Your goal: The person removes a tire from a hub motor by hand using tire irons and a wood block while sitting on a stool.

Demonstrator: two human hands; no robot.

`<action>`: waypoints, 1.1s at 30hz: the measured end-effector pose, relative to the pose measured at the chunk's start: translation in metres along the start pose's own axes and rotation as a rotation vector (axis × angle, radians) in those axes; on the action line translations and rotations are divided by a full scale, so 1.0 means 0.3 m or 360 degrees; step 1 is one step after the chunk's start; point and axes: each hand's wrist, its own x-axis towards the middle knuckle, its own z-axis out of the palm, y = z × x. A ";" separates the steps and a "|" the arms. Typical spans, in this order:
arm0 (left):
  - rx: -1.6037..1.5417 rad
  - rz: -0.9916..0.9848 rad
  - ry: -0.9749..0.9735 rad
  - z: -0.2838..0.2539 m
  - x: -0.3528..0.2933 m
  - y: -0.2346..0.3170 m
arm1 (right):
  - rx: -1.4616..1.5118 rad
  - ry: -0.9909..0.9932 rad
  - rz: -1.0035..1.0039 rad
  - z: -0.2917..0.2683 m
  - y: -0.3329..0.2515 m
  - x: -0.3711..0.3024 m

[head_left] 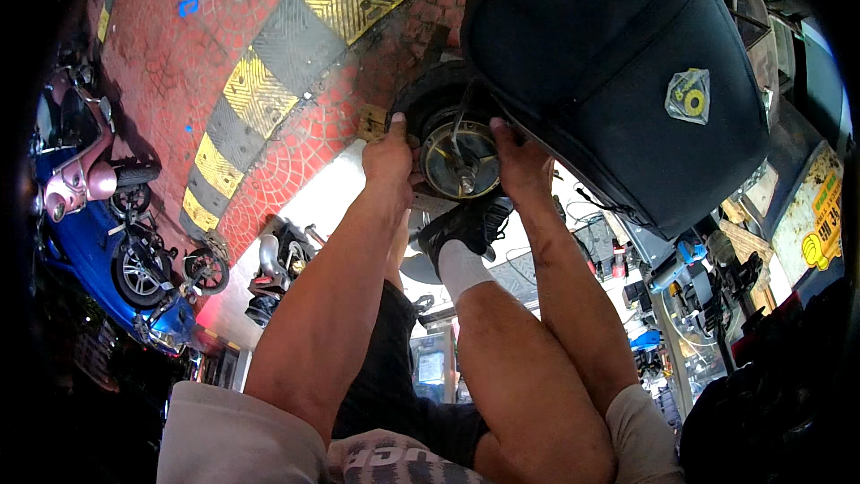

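Note:
A small black-tyred wheel (439, 148) with a round metal hub sits ahead of my feet, its hub face turned toward me. A cable runs up from the axle at the hub's middle. My left hand (391, 159) grips the wheel's left side, thumb up along the tyre. On the other side my right hand (523, 164) holds the wheel's edge, its thumb near the rim and its fingers partly hidden. Just right of the wheel, a big black padded seat (618, 63) overhangs it, covering part of the tyre. My black shoe (466, 231) is just below the wheel.
A yellow-and-grey speed bump (287, 40) crosses the red patterned paving (193, 72). Parked motorbikes (90, 179) stand at the left. A cluttered bench of tools and parts (681, 278) lies at the right. A wooden block (372, 123) is beside my left hand.

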 end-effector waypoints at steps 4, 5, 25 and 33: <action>0.0109 0.0102 -0.0221 -0.019 -0.041 0.012 | -0.0012 0.0049 -0.0066 0.019 0.032 0.000; 0.0121 0.0127 -0.0283 -0.019 -0.038 0.004 | 0.0029 0.0035 -0.0045 0.023 0.034 0.003; 0.0519 0.0346 -0.0383 -0.010 0.031 -0.007 | 0.0267 -0.0268 0.0213 0.013 0.004 0.021; 0.0238 0.0235 -0.0366 -0.022 0.103 -0.021 | 0.0378 -0.0385 0.0478 0.074 0.102 0.043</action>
